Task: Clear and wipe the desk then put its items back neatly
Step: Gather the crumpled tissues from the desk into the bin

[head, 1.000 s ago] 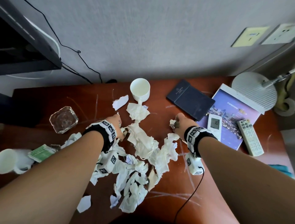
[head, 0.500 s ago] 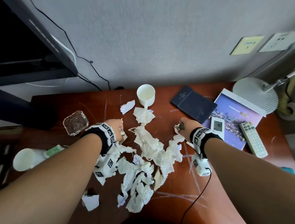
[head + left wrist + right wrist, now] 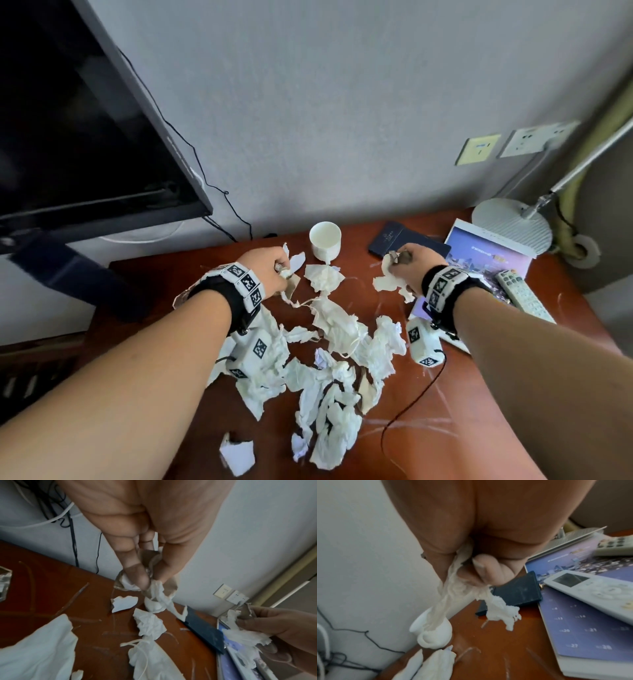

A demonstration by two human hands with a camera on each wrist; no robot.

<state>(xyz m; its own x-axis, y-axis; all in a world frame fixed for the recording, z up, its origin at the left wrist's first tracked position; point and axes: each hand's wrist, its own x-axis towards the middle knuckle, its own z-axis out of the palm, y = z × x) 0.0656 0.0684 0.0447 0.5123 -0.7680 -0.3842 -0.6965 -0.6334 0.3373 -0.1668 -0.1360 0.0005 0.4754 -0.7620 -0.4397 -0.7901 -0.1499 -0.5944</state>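
1. Head view: both hands are raised above the desk [image 3: 144,274], each gathering litter. The left hand [image 3: 265,270], left of the white cup [image 3: 324,240], pinches a tissue scrap [image 3: 286,274]. The right hand [image 3: 412,262], right of the cup, clutches a tissue wad [image 3: 388,284].
2. Left wrist view: thumb and fingers [image 3: 135,572] pinch tissue and brown paper — loose scraps lie nearer than the cup.
3. Right wrist view: fingers [image 3: 486,572] curl around trailing tissue; the notebook [image 3: 518,592], calendar [image 3: 573,628] and remote [image 3: 590,588] crowd the cup's right — likely little room there.

bare desk [image 3: 164,270] at far left, crumpled tissues [image 3: 329,370] filling centre, cup [image 3: 324,240], notebook [image 3: 394,236], remotes [image 3: 524,298] crowding right
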